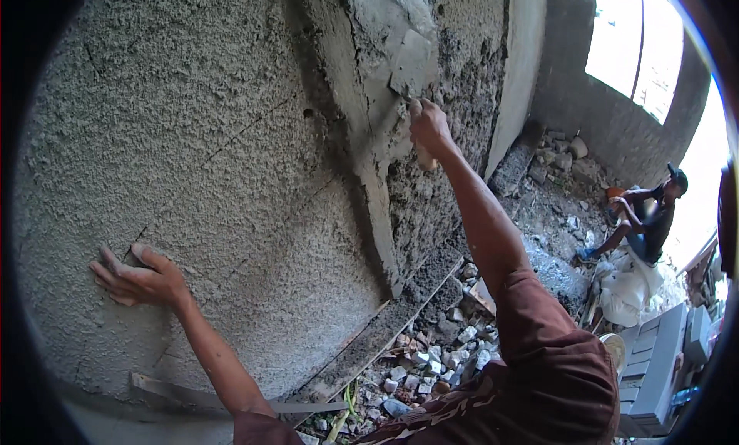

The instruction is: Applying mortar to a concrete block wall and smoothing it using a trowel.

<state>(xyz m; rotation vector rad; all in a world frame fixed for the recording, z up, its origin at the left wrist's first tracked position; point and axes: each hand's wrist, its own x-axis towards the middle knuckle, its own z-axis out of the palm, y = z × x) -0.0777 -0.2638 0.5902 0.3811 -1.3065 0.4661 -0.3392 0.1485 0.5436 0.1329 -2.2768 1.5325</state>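
Note:
My right hand [433,129] grips a plastering trowel [412,62] by its pale handle, the end of which shows below my fist. Its mortar-coated blade points up against a smooth wet patch [385,21] of mortar on the wall. My left hand [146,279] is open, with dusty fingers stretched out toward the rough grey plastered wall [192,160] at the left. It holds nothing and appears to lean on that surface. Between my hands a raised smooth mortar strip [350,98] runs down the wall. Darker rough plaster [469,68] lies to the right of the strip.
Broken stones [439,360] and a long board [369,337] lie at the wall's foot. A flat strip [223,401] crosses near my left forearm. Another person [650,218] sits at the right, on or beside white sacks [627,291]. Grey blocks [654,360] stand nearer.

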